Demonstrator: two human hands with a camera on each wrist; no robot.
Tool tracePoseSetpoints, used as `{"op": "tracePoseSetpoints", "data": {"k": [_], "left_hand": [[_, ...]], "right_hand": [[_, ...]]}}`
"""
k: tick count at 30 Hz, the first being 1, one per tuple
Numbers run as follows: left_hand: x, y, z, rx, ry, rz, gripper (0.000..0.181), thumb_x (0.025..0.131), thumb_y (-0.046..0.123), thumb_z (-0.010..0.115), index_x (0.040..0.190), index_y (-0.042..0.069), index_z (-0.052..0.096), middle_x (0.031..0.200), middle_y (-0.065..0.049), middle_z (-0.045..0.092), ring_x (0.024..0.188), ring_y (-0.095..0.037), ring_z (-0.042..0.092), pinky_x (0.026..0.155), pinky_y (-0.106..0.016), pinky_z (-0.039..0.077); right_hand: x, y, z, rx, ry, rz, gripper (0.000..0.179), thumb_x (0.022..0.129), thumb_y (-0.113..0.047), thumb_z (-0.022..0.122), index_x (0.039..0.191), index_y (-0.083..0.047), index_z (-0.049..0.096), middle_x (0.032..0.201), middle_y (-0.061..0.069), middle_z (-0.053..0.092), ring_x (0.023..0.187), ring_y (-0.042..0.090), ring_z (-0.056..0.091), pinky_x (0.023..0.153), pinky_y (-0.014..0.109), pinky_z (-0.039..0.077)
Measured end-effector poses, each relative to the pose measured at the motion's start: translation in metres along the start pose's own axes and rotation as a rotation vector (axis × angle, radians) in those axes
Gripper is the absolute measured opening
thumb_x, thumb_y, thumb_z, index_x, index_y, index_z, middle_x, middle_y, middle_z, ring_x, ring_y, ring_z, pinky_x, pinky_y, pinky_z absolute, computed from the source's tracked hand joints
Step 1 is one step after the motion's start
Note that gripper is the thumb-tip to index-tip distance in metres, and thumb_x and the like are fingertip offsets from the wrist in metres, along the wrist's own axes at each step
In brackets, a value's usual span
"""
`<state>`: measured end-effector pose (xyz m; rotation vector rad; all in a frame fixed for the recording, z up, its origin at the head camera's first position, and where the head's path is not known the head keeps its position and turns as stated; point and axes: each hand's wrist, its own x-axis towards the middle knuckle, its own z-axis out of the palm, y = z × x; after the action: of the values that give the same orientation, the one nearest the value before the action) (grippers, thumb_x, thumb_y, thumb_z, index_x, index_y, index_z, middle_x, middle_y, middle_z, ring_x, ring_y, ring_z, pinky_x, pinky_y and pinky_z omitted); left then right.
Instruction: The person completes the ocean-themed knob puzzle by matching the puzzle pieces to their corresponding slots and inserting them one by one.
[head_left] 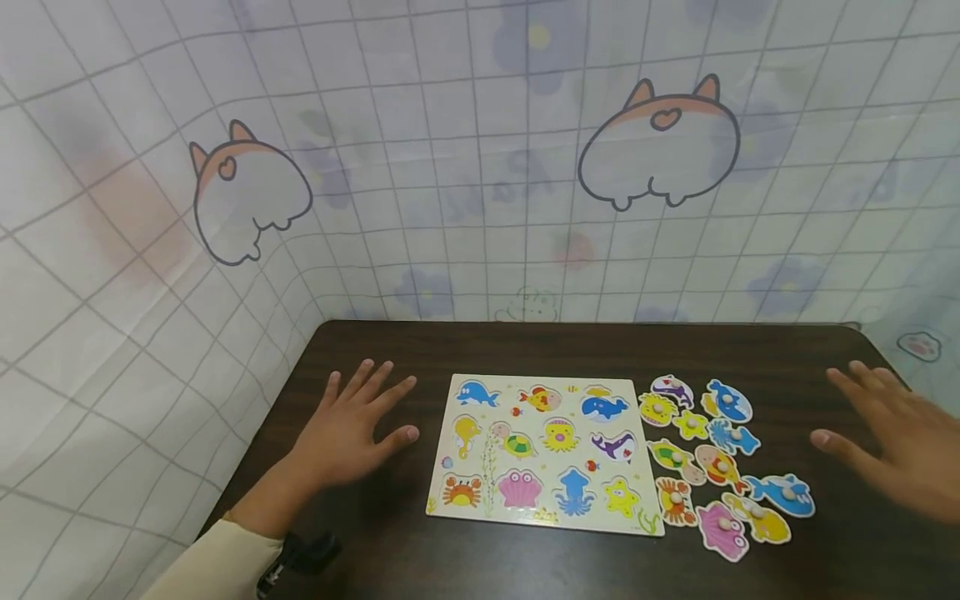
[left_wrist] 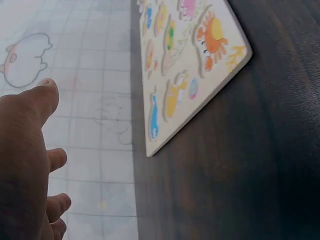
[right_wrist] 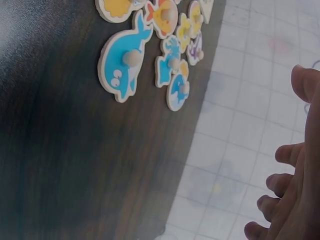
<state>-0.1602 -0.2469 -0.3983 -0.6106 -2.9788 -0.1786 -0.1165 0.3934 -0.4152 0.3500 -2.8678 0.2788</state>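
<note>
A sea-animal puzzle board (head_left: 551, 462) lies flat on the dark table, with pictured recesses such as a crab, a shell and a squid. Right of it, several knobbed puzzle pieces are spread about, among them a pink shell piece (head_left: 722, 531), a crab piece (head_left: 677, 502), a starfish piece (head_left: 691, 425) and a blue whale piece (right_wrist: 122, 62). My left hand (head_left: 348, 433) is left of the board, fingers spread, touching no piece. Over at the right side, my right hand (head_left: 900, 442) has its fingers extended, apart from the pieces and holding nothing.
The dark wooden table (head_left: 390, 550) has rounded back corners. Behind it and along the left hangs a white gridded cloth (head_left: 450, 183) with cartoon animals and flowers. A black band (head_left: 300, 560) is on the left wrist.
</note>
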Motion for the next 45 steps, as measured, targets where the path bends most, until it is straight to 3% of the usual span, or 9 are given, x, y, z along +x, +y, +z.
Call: {"op": "tracePoseSetpoints", "data": {"k": [6, 25, 32, 45], "left_hand": [[-0.003, 0.001, 0.009, -0.032, 0.001, 0.022, 0.072, 0.097, 0.065, 0.056, 0.157, 0.025, 0.046, 0.163, -0.013, 0.036, 0.152, -0.038, 0.023, 0.118, -0.068, 0.01], [-0.012, 0.005, 0.039, -0.094, -0.05, 0.042, 0.07, 0.094, 0.06, 0.066, 0.152, 0.023, 0.053, 0.158, -0.013, 0.043, 0.149, -0.039, 0.032, 0.118, -0.066, 0.019], [-0.016, 0.006, 0.05, -0.12, -0.103, 0.045, 0.071, 0.093, 0.06, 0.067, 0.153, 0.026, 0.051, 0.16, -0.011, 0.041, 0.15, -0.037, 0.031, 0.118, -0.066, 0.02], [-0.021, 0.011, 0.057, -0.161, -0.218, 0.044, 0.076, 0.09, 0.064, 0.069, 0.154, 0.028, 0.049, 0.163, -0.008, 0.035, 0.153, -0.035, 0.024, 0.119, -0.064, 0.018]], "right_hand": [[-0.003, -0.002, 0.006, 0.021, -0.038, -0.003, 0.093, 0.101, -0.043, 0.064, 0.162, 0.003, 0.011, 0.162, 0.037, 0.007, 0.15, 0.05, -0.009, 0.117, 0.065, -0.009], [-0.01, -0.004, 0.021, 0.042, -0.166, 0.058, 0.091, 0.099, -0.046, 0.066, 0.155, 0.011, 0.024, 0.155, 0.043, 0.022, 0.146, 0.06, 0.006, 0.104, 0.082, 0.013], [-0.01, -0.004, 0.024, 0.025, -0.2, 0.082, 0.089, 0.098, -0.05, 0.066, 0.152, 0.011, 0.03, 0.152, 0.043, 0.027, 0.137, 0.066, 0.023, 0.094, 0.083, 0.026], [-0.009, -0.007, 0.032, -0.002, -0.199, 0.06, 0.078, 0.094, -0.05, 0.072, 0.139, 0.01, 0.05, 0.135, 0.043, 0.049, 0.116, 0.065, 0.047, 0.091, 0.079, 0.035]]}}
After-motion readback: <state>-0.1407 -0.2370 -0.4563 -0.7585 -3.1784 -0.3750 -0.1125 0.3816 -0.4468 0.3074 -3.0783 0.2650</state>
